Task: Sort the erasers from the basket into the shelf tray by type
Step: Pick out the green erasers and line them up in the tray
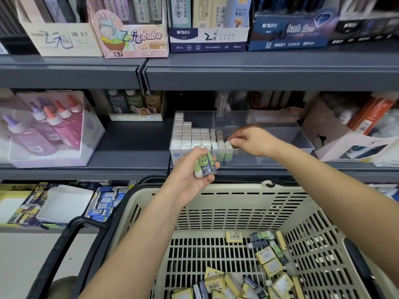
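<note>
Several green-faced erasers (pixel 205 165) are sitting in the left hand (pixel 192 178), its fingers curling round them just before the front left corner of the clear tray (pixel 287 148) and above the far rim of the basket (pixel 237 187). The right hand (pixel 251 140) is reaching over the tray's front wall, fingertips pinching the top of another green eraser (pixel 228 148). That one is standing upright beside a like one at the front edge, just right of the white erasers (pixel 192 137) filling the tray's left side in rows. Loose yellow erasers (pixel 271 258) and a few green-faced ones (pixel 262 235) are lying toward the basket's right and near edges. On the upper shelf (pixel 259 70), boxes are showing print: "2B 0.7" on a beige box (pixel 64 41) and on a pink box (pixel 133 39), "M&G" with a handwritten "2" on a white-and-navy box (pixel 208 39), "840X1" on a blue box (pixel 291 35).
</note>
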